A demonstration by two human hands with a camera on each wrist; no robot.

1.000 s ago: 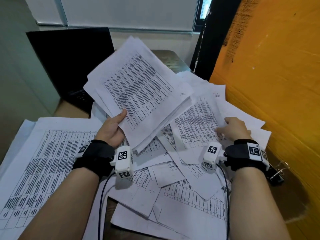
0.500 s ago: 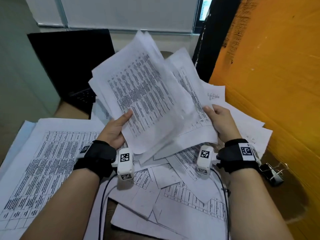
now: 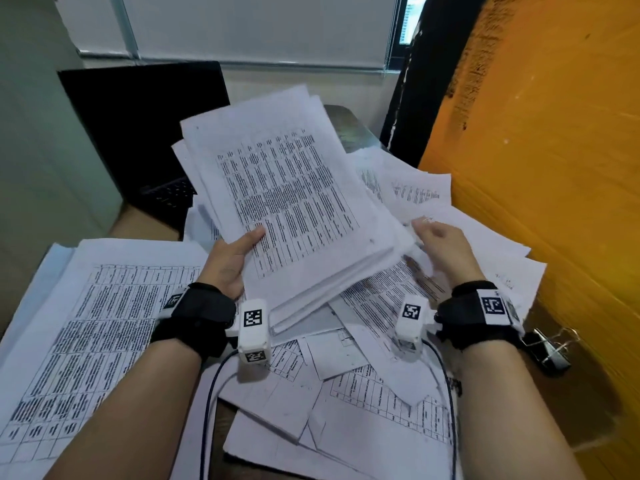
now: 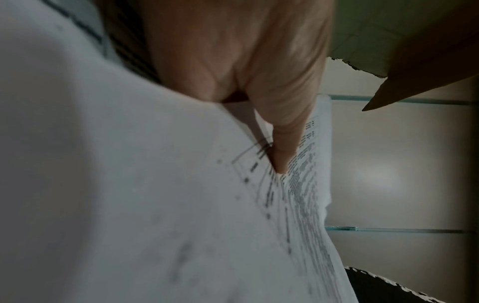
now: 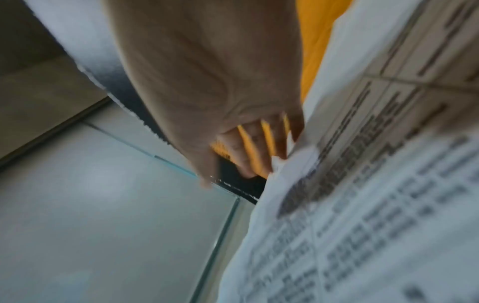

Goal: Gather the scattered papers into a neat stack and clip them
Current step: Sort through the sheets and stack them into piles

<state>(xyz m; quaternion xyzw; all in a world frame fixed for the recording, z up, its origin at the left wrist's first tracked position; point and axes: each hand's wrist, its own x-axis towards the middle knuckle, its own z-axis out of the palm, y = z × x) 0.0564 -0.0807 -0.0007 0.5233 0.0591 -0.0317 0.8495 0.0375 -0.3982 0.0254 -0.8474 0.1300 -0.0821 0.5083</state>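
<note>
- Wooden table [image 3: 341,121], brown, mostly covered by loose papers [image 3: 388,375] with printed tables.
- Orange wall [image 3: 554,168] close on the right; grey panels [image 3: 259,26] behind; black laptop [image 3: 145,133] at far left of table.
- Left hand [image 3: 230,259] grips a raised stack [image 3: 294,202], thumb [image 4: 282,139] pressed on top sheet.
- Right hand [image 3: 441,249] at the stack's right edge, fingers [image 5: 246,151] spread and straight, touching sheet edges.
- Black clip [image 3: 547,348] lies on the table by the right wrist.
</note>
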